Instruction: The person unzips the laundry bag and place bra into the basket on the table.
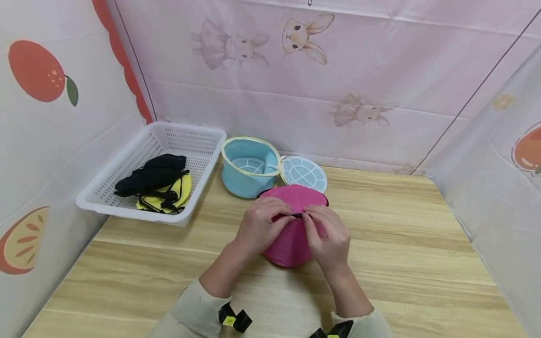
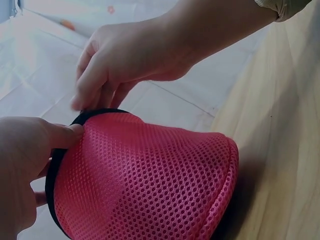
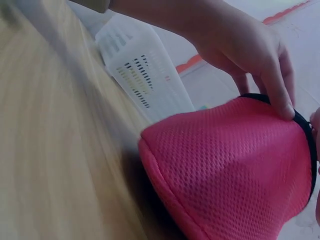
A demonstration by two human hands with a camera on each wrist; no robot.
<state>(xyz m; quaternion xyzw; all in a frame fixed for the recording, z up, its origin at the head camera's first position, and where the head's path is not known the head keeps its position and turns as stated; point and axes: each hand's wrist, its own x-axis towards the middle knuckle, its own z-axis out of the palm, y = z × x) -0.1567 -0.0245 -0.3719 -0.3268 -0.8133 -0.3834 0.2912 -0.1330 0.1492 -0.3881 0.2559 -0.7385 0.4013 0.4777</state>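
A pink mesh laundry bag [image 1: 289, 246] with black edging round its top stands on the table in front of the person. My left hand [image 1: 263, 226] pinches the black edging [image 2: 56, 167] at the near side of its rim. Close beside it, my right hand [image 1: 330, 234] grips the same rim between thumb and fingers. The left wrist view has the right hand [image 2: 132, 52] reaching over the rim from above. In the right wrist view the left hand [image 3: 255, 47] has its thumb on the pink mesh just below the edging.
Behind the pink bag stands a blue mesh laundry bag [image 1: 238, 182] with yellow edging, its round lid [image 1: 304, 172] folded open to the right. A white plastic basket [image 1: 192, 206] at the left holds a black bundle [image 1: 154, 173] and a yellow, black-edged piece [image 1: 186, 188]. Printed cloth walls surround the wooden table [image 1: 405, 253].
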